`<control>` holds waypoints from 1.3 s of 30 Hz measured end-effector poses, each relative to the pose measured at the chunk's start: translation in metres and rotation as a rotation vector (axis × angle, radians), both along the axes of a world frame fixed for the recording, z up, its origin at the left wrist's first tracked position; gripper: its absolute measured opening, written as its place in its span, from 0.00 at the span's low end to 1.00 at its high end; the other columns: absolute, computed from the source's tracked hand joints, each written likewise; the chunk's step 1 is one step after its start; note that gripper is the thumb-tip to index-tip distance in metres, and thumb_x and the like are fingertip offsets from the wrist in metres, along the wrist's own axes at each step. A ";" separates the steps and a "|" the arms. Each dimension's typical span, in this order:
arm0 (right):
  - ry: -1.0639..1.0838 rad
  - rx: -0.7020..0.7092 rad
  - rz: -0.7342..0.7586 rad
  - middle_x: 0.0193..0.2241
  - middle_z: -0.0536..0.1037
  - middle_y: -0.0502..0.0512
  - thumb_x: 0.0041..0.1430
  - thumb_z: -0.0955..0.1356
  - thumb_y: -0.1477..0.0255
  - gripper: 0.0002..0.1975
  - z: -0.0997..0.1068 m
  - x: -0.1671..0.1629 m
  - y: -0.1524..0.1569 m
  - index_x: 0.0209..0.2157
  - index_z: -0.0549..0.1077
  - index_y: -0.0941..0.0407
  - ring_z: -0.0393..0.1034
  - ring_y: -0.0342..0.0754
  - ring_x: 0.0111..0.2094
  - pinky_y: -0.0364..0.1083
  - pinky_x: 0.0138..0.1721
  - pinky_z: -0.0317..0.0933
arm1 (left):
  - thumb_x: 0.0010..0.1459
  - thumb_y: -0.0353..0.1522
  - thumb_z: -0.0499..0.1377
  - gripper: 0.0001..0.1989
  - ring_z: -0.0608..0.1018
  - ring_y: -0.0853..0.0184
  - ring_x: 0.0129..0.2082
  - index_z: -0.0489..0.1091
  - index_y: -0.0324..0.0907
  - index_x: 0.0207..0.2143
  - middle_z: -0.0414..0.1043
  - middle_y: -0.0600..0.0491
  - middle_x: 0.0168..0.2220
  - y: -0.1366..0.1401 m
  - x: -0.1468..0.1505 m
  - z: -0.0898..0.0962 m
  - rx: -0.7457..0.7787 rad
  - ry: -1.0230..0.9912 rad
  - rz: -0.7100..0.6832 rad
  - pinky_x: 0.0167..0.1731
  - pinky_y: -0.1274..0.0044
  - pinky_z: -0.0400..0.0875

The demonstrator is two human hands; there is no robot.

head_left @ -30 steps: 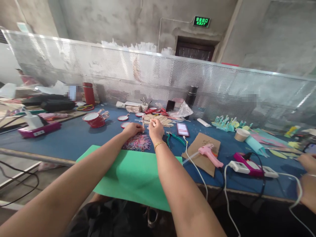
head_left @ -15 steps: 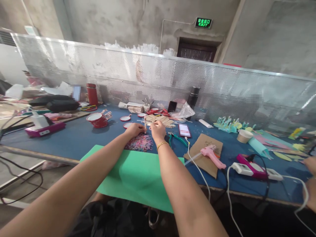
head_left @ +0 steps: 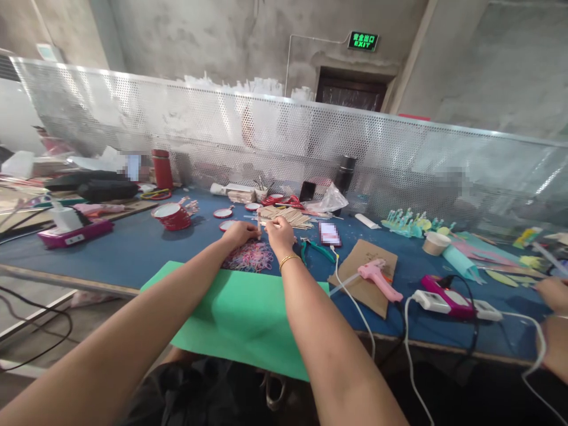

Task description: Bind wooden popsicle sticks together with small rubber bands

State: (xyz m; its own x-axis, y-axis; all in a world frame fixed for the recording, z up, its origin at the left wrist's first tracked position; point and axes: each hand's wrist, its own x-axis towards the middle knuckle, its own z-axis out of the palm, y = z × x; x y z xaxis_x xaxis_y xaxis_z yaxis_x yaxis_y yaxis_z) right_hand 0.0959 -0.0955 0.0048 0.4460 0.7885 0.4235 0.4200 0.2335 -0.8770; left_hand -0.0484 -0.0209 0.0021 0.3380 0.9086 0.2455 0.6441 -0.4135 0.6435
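Observation:
My left hand (head_left: 239, 235) is closed in a pinch on a short, flat wooden stick (head_left: 260, 222), held upright just above the table. Close beside it, my right hand (head_left: 279, 233), with a gold bracelet at the wrist, has its fingertips pinched together near the stick; what they hold is too small to make out. Below both hands lies a tangled pile of small coloured rubber bands (head_left: 249, 257). A green sheet (head_left: 239, 319) spreads under my forearms over the front table edge. Just behind the hands is a heap of flat wooden sticks (head_left: 290, 217).
Teal pliers (head_left: 320, 248), a phone (head_left: 329, 234) on a cable and a pink glue gun (head_left: 380, 280) on cardboard (head_left: 355, 290) lie to the right. A magenta power strip (head_left: 448, 297) sits beyond. A red drum-shaped cup (head_left: 172, 216) stands left. Another person's hand (head_left: 554, 293) shows at right.
Both my hands keep nearly the same pinched pose around the stick. The whole view has shifted slightly. At the right edge, the other person's hand has moved and shows more clearly.

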 end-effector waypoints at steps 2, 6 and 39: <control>-0.010 -0.014 -0.002 0.26 0.78 0.47 0.51 0.65 0.66 0.06 0.001 0.000 -0.001 0.24 0.70 0.52 0.71 0.46 0.31 0.42 0.35 0.61 | 0.43 0.47 0.63 0.18 0.69 0.68 0.24 0.78 0.41 0.26 0.74 0.55 0.22 -0.002 0.000 0.001 -0.010 0.032 0.018 0.25 0.78 0.56; -0.024 -0.043 -0.006 0.25 0.77 0.47 0.51 0.65 0.67 0.06 0.004 0.000 -0.005 0.24 0.70 0.52 0.70 0.46 0.31 0.42 0.36 0.61 | 0.44 0.48 0.62 0.19 0.70 0.68 0.25 0.78 0.41 0.27 0.74 0.55 0.23 -0.008 0.001 0.005 -0.009 0.062 0.022 0.25 0.78 0.56; 0.000 -0.023 -0.045 0.25 0.77 0.47 0.51 0.65 0.67 0.05 0.005 -0.001 -0.003 0.25 0.70 0.52 0.71 0.46 0.30 0.42 0.34 0.62 | 0.43 0.48 0.61 0.19 0.71 0.66 0.26 0.78 0.43 0.27 0.75 0.56 0.23 0.001 -0.002 0.002 0.023 0.062 -0.002 0.26 0.77 0.58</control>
State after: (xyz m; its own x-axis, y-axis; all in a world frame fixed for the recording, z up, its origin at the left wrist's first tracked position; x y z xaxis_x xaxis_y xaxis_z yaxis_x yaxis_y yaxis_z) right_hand 0.0947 -0.0990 0.0097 0.4813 0.7772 0.4053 0.4298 0.1937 -0.8819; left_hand -0.0501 -0.0201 0.0044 0.3552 0.9022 0.2447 0.6818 -0.4291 0.5925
